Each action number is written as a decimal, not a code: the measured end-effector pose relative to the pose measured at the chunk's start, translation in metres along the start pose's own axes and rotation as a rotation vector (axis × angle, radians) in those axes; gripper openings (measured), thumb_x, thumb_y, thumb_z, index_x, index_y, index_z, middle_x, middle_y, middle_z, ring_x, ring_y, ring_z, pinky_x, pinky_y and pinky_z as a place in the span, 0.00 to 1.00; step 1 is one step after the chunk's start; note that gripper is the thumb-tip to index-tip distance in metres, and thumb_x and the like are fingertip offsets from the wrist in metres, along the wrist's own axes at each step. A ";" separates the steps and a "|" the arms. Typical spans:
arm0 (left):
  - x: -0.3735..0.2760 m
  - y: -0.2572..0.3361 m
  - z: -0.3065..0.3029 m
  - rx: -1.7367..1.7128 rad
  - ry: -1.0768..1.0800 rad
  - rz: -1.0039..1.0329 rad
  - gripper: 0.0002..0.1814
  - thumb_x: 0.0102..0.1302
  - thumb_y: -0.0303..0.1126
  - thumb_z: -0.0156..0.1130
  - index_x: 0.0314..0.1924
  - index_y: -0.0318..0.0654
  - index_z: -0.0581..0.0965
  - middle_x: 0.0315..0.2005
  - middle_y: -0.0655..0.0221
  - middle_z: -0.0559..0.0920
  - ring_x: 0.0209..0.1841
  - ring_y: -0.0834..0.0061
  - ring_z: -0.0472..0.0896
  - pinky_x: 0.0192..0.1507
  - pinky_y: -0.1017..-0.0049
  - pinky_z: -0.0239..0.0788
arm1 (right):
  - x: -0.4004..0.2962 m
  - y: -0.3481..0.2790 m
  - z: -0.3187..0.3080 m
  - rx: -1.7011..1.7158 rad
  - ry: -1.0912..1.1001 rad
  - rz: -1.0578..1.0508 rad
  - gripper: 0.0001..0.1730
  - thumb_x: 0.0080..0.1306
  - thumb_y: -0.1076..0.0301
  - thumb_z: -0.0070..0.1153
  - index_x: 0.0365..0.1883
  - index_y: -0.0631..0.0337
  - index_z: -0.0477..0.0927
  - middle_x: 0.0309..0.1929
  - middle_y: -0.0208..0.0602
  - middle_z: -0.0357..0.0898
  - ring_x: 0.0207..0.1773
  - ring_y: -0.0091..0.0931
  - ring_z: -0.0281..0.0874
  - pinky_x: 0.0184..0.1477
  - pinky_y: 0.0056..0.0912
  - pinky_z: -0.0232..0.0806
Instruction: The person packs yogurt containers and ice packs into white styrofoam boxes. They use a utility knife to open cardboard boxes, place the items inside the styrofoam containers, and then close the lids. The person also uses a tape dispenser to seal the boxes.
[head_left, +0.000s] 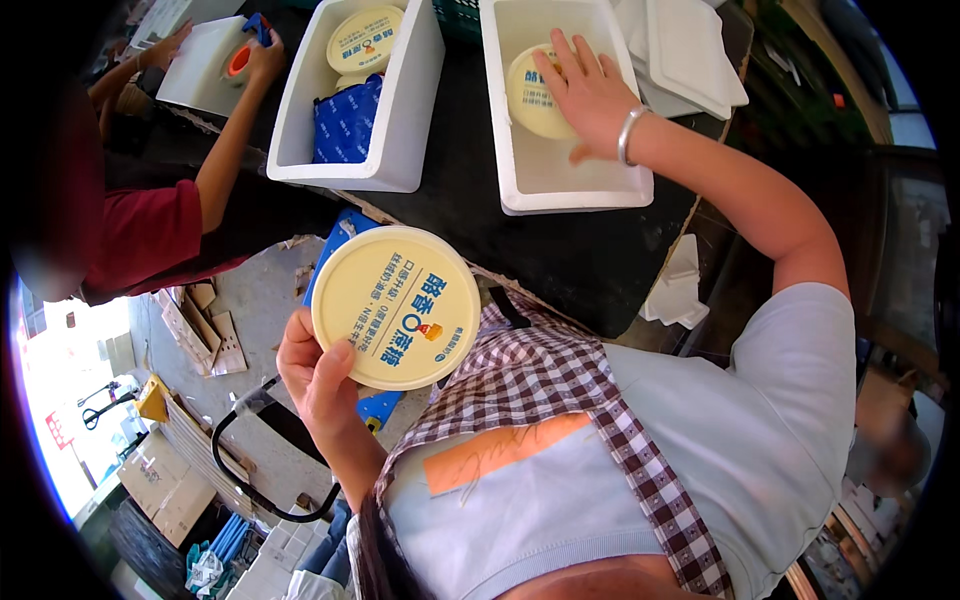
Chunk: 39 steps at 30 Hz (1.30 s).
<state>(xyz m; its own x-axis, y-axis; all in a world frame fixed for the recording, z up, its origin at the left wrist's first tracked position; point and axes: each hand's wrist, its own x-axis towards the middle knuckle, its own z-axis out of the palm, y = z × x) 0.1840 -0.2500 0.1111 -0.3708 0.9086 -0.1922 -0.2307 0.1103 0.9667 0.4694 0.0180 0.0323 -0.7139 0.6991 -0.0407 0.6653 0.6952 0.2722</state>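
Observation:
My left hand (322, 375) grips a round tub by its rim, thumb on top. Its pale yellow lid (397, 307) with blue print faces up, and the side below cannot be seen. Inside the right-hand white foam box (551, 180), my right hand (589, 97) is spread, fingers apart, over the edge of another yellow-lidded tub (529, 94). It grips nothing that I can see. The left-hand foam box (405, 127) holds a yellow-lidded tub (366, 39) at its far end and a blue printed packet (349, 120) nearer me.
Both boxes stand on a black-topped table (465, 157) with a worn edge. Foam lids (690, 56) are stacked at right. On the left, a co-worker's hand (266, 60) holds a tape dispenser (251, 49) against another foam box (202, 67). Flattened cardboard (206, 330) lies on the floor.

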 end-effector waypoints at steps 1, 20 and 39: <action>0.002 0.000 0.001 0.004 -0.007 -0.001 0.12 0.52 0.31 0.64 0.33 0.34 0.72 0.31 0.66 0.80 0.31 0.85 0.75 0.38 0.86 0.65 | 0.013 0.009 0.005 -0.049 0.026 0.010 0.60 0.45 0.58 0.75 0.70 0.67 0.53 0.72 0.60 0.47 0.68 0.49 0.59 0.65 0.46 0.61; 0.018 0.002 0.042 0.025 -0.264 -0.013 0.10 0.53 0.24 0.63 0.28 0.38 0.68 0.28 0.72 0.75 0.31 0.84 0.71 0.36 0.82 0.62 | 0.046 0.075 -0.024 0.494 -0.064 -0.179 0.09 0.58 0.67 0.59 0.28 0.65 0.82 0.24 0.46 0.78 0.27 0.35 0.76 0.34 0.35 0.69; 0.048 0.018 0.101 -0.006 -0.470 -0.259 0.09 0.58 0.21 0.63 0.29 0.37 0.70 0.27 0.70 0.79 0.30 0.85 0.76 0.33 0.84 0.67 | 0.005 0.066 -0.033 0.453 0.310 -0.050 0.20 0.57 0.59 0.59 0.43 0.63 0.79 0.37 0.49 0.77 0.41 0.38 0.76 0.45 0.38 0.68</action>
<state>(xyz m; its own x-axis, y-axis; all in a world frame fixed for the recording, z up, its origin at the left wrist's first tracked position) 0.2534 -0.1639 0.1363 0.1418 0.9344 -0.3267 -0.2669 0.3539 0.8964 0.5024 0.0611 0.0822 -0.7322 0.6292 0.2608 0.6079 0.7764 -0.1666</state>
